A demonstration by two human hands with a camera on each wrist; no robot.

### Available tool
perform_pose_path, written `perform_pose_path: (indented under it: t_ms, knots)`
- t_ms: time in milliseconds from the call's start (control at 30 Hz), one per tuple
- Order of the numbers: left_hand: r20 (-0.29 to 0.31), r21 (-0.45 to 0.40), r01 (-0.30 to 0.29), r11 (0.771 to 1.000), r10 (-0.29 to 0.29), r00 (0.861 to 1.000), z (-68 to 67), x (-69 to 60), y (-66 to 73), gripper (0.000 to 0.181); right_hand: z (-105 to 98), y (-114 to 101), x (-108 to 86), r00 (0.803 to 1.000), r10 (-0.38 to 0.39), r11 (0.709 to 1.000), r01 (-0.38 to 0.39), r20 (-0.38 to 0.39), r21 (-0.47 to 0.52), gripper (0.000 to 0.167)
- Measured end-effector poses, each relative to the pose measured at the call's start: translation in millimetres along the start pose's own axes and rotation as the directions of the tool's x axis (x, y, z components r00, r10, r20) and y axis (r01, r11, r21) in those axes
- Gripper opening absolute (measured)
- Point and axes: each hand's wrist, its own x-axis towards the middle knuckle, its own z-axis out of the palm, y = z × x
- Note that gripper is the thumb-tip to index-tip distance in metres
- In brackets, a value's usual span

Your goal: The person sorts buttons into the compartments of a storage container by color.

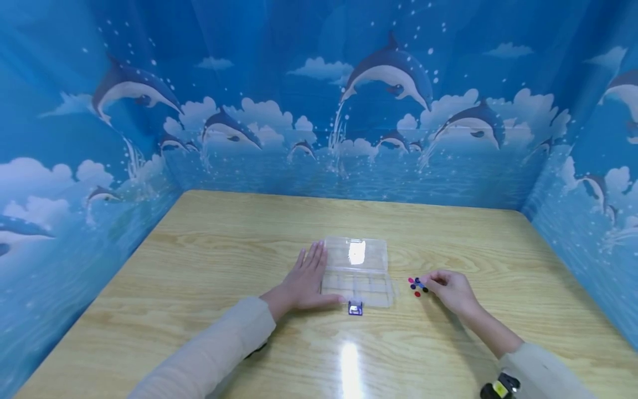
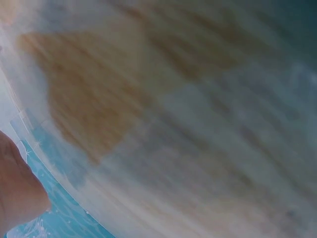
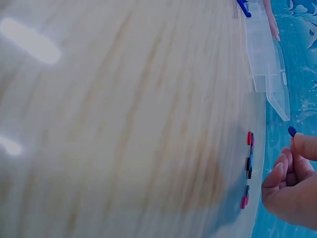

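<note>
An open clear plastic compartment box point(image 1: 371, 284) lies on the table, its lid point(image 1: 339, 254) folded back. My left hand point(image 1: 309, 282) rests against its left side, fingers straight, thumb along the front edge near a purple-blue latch-like piece point(image 1: 355, 308). In the left wrist view only part of the left hand point(image 2: 20, 188) shows. Right of the box my right hand point(image 1: 451, 291) pinches a small dark blue button-like disc point(image 3: 292, 131) between thumb and finger, above the table. Close to those fingertips lies a small group of pink, red, blue and black discs point(image 1: 417, 294).
The wooden table point(image 1: 239, 233) extends around the box on all sides. Blue dolphin-print curtains point(image 1: 279, 111) stand along its back and sides. Light glares off the tabletop in front of the box.
</note>
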Motion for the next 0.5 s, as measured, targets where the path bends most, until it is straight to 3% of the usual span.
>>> perform_pose_path:
  t_ms: [500]
  knots:
    - [-0.017,-0.014,-0.012,1.0,0.012,1.0,1.5,-1.0,-0.5,0.11,9,-13,5.4,0.998,-0.056,0.998,0.056,-0.013,0.01,0.018]
